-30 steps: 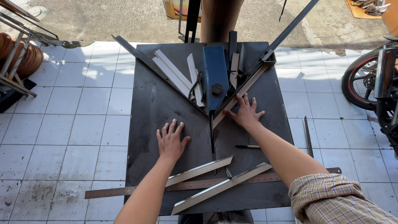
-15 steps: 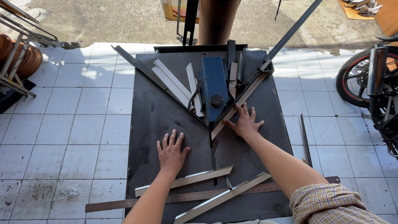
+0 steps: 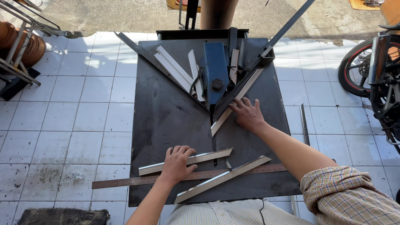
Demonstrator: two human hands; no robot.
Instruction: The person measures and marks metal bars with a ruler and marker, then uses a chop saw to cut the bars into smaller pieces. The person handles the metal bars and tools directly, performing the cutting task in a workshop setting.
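At lower centre of the frame, the left hand (image 3: pixel 177 163) curls its fingers over a pale aluminium strip (image 3: pixel 208 157) lying on the dark work table (image 3: pixel 166 112), hiding the strip's middle. Just below it, a long steel ruler (image 3: pixel 125 182) passes under the wrist. Right of centre, the right hand (image 3: pixel 248 113) presses flat, fingers spread, on another angled strip (image 3: pixel 237 100) against the diagonal guide; nothing is gripped. A blue saw housing (image 3: pixel 215 68) sits above. A motorcycle wheel (image 3: pixel 354 66) is cut off at right.
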